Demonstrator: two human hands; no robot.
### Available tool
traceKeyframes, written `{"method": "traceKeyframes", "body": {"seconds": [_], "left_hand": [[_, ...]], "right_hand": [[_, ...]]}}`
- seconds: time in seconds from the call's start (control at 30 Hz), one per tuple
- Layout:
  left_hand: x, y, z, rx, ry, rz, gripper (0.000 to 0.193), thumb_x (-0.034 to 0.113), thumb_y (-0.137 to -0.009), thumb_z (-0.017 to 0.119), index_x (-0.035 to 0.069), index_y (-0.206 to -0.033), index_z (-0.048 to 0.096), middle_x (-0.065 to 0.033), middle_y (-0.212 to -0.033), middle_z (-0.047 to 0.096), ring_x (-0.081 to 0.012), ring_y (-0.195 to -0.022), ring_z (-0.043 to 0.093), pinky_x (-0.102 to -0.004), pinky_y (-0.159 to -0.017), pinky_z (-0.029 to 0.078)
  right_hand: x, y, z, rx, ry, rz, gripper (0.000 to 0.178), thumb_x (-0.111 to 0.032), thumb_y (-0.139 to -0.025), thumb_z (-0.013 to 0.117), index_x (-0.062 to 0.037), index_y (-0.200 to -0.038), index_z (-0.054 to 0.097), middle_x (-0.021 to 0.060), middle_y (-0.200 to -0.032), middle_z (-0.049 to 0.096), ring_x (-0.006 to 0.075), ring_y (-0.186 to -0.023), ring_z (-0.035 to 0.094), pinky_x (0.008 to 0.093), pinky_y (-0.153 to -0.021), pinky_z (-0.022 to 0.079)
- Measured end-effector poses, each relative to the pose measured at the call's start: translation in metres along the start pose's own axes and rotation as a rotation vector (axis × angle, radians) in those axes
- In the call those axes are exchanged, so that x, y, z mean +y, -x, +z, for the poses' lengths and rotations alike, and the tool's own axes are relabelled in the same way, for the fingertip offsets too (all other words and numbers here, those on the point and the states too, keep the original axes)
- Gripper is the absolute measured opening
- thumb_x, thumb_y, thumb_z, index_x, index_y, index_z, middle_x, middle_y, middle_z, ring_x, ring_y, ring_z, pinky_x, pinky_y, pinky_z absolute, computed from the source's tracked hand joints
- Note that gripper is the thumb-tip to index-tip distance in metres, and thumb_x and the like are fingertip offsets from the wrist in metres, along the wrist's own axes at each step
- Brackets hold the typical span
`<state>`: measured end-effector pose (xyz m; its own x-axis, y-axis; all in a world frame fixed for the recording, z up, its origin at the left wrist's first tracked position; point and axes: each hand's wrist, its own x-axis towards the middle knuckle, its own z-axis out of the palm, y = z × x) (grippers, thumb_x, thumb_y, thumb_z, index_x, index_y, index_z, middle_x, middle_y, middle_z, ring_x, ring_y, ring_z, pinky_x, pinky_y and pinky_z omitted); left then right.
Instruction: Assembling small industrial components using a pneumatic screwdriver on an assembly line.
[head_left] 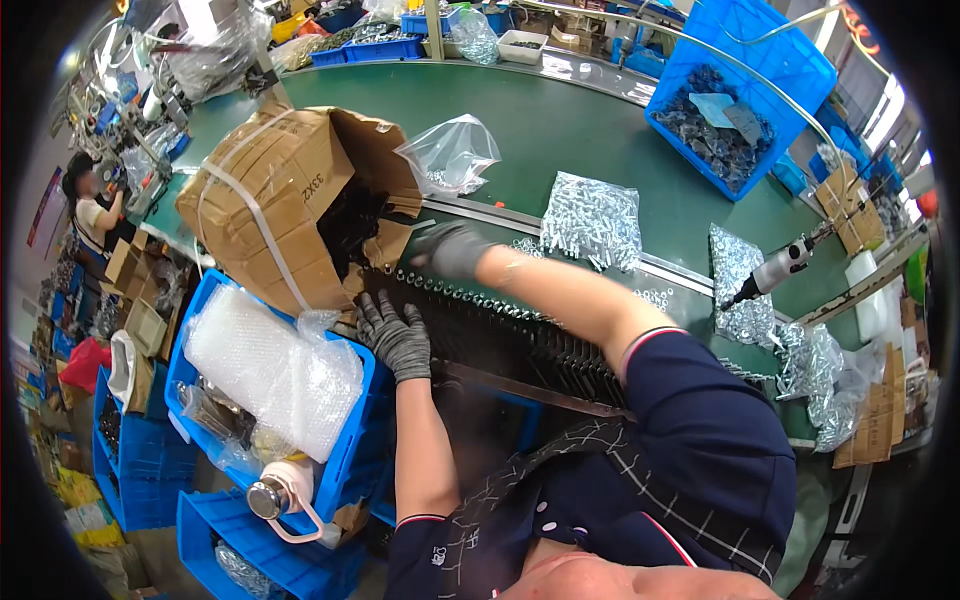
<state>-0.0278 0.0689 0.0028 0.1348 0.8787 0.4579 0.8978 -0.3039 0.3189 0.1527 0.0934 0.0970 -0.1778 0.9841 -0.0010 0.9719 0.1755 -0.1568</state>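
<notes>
At centre, the left hand [396, 338] rests open on black parts [500, 335]. The right hand [450, 248] reaches to the torn brown box [285, 195], upper left; its grip seems closed, unclear. Clear bags [592, 218] lie on the green desk [560, 125].

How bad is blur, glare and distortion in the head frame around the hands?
Head view: right hand slightly motion-smeared near the cardboard box; left hand sharper. Glare on the screw bags and bubble wrap. Conveyor edge bows from fisheye; corners vignette black.
</notes>
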Motion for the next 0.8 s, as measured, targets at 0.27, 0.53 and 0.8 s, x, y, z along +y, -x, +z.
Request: {"method": "traceKeyframes", "body": {"seconds": [0.27,0.53,0.8], "left_hand": [[0.014,-0.009,-0.013,-0.112,0.004,-0.043,0.047,0.038,-0.082,0.056,0.014,-0.122,0.059,-0.0105,-0.143,0.039,-0.0324,-0.133,0.032,-0.0496,-0.112,0.015],[0.014,-0.004,-0.014,-0.056,0.032,-0.023,0.042,0.038,-0.082,0.057,0.013,-0.114,0.064,-0.0102,-0.139,0.044,-0.0326,-0.13,0.034,-0.0497,-0.112,0.015],[0.013,-0.006,-0.01,-0.057,0.033,-0.037,0.041,0.036,-0.081,0.059,0.012,-0.114,0.064,-0.0104,-0.138,0.045,-0.0333,-0.129,0.035,-0.0485,-0.112,0.018]], "right_hand": [[0.142,0.141,-0.012,-0.113,0.414,0.096,0.02,-0.014,-0.076,0.059,-0.0135,-0.095,0.065,0.011,-0.09,0.062,0.0308,-0.081,0.063,0.0418,-0.069,0.05],[0.154,0.151,0.009,0.057,0.52,-0.083,0.024,-0.024,-0.077,0.06,-0.0149,-0.099,0.062,0.0093,-0.095,0.059,0.0275,-0.078,0.062,0.0408,-0.067,0.05],[0.151,0.152,0.013,0.133,0.393,-0.094,0.023,-0.026,-0.076,0.061,-0.0127,-0.095,0.061,0.0103,-0.097,0.059,0.0291,-0.078,0.061,0.0412,-0.067,0.05]]}}
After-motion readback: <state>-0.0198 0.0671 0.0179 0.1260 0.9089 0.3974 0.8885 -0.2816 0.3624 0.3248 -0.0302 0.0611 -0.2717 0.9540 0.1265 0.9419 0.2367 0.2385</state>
